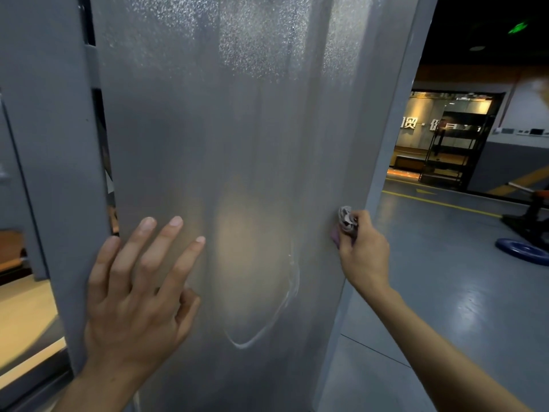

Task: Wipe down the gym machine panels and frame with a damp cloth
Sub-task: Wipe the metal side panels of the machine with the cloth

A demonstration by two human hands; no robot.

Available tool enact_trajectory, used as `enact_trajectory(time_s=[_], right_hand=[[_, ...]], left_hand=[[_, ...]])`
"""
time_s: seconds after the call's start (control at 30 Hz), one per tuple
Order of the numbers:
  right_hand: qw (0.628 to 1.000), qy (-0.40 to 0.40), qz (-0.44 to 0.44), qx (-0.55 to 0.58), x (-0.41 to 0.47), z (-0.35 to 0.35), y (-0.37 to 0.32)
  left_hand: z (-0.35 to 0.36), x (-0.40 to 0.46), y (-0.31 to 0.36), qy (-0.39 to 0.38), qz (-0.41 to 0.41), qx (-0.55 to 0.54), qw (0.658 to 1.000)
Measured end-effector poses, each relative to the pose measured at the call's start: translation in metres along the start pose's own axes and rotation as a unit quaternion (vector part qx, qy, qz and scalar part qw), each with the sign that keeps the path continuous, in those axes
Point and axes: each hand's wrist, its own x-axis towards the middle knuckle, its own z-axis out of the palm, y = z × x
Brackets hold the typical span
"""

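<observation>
A tall translucent grey panel [225, 120] of the gym machine fills the middle of the head view, speckled near its top and marked by a curved smear low down. My left hand [139, 289] rests flat on its lower left part with the fingers spread. My right hand [364, 248] grips a bunched grey and purple cloth [344, 223] and holds it against the panel's right edge, where the grey frame post [395, 138] runs up.
A grey frame upright [50, 144] stands to the left of the panel. To the right lies a shiny grey floor [445, 263] with yellow lines, a blue weight plate [523, 251], a black rack [451, 150] and part of another machine [531, 212].
</observation>
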Motion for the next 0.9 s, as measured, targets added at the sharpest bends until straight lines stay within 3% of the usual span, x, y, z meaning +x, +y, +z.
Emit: enact_trajectory(time_s=[0.1,0.2,0.37,0.53,0.73,0.83,0.9], right_hand=[[0.999,-0.012,0.004,-0.053,0.009,-0.012,0.011],[0.999,0.007,0.036,-0.038,0.006,-0.013,-0.003],[0.995,-0.037,-0.092,-0.006,-0.023,0.002,-0.04],[1.0,0.006,-0.003,-0.029,-0.015,-0.006,-0.03],[0.989,0.014,-0.139,0.059,-0.054,0.016,-0.121],[0.97,0.009,-0.244,0.012,-0.058,0.021,-0.138],[0.97,0.017,-0.241,-0.009,-0.054,0.017,-0.13]], left_hand=[[-0.001,0.0,0.0,-0.007,0.001,-0.002,1.0],[-0.001,0.0,0.001,-0.004,-0.004,-0.001,1.0],[-0.006,0.001,-0.002,-0.032,0.009,-0.028,0.999],[-0.021,0.0,-0.012,-0.08,-0.001,-0.116,0.99],[-0.037,-0.016,-0.027,-0.102,-0.05,-0.152,0.982],[-0.041,-0.025,-0.026,-0.132,-0.074,-0.157,0.976],[-0.042,-0.028,-0.026,-0.142,-0.083,-0.16,0.973]])
